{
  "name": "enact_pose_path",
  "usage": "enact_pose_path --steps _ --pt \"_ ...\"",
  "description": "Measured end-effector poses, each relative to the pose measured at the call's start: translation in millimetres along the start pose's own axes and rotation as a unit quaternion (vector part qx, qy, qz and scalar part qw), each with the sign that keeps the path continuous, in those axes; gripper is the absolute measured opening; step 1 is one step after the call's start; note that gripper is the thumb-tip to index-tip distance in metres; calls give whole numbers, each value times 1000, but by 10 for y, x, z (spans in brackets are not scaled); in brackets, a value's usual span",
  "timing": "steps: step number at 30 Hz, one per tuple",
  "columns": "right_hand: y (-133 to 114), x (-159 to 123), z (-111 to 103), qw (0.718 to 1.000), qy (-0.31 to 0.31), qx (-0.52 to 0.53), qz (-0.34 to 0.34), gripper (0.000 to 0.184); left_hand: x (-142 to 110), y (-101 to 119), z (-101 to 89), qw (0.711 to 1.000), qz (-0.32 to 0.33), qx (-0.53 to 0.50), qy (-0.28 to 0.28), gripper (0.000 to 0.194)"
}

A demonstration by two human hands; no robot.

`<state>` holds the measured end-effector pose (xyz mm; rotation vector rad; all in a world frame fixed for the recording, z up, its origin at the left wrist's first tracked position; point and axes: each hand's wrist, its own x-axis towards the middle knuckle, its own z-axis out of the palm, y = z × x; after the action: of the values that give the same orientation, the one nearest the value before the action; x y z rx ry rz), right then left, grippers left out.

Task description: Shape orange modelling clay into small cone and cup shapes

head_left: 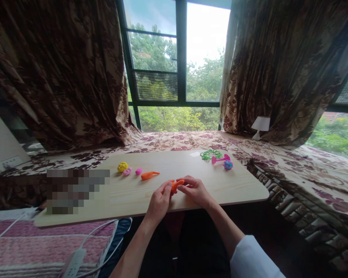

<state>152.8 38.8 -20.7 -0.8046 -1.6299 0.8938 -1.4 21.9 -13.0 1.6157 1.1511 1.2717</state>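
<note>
Above the table's near edge, my left hand and my right hand hold one orange clay-like piece between them. The fingers of both hands are closed around it and hide part of its shape. A narrower end of the piece points up toward my right fingers. Just beyond my left hand lies another orange piece, rounded at one end with a thin tail at the other. To its left are a small bright pink lump, a pale pink lump and a yellow lump with a bumpy surface.
The pale wooden table has a pink dumbbell-shaped toy, a blue-and-pink knobbly ball and a green linked chain at its far right. A blurred-out patch covers its left end. A white lamp stands on the windowsill.
</note>
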Motion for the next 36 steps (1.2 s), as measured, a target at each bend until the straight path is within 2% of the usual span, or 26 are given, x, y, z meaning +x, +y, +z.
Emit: enact_pose_path --steps 5,11,21,27,33,36 --pt "-35 -6 -2 1000 14 -12 -12 23 -15 41 15 999 13 -23 -21 44" --pt "-33 -10 -2 1000 17 7 4 26 -12 15 17 999 39 9 -37 38" --pt "-38 -5 -9 999 25 17 19 27 -17 -5 15 998 43 14 -38 36" --pt "-42 -3 -20 999 30 33 19 29 -3 -13 42 998 52 24 5 35" --pt "-30 1 -32 999 51 19 -2 28 -3 -12 25 997 59 57 -13 33" --pt "-15 8 -33 998 56 36 12 30 -2 -22 15 997 47 55 -14 35"
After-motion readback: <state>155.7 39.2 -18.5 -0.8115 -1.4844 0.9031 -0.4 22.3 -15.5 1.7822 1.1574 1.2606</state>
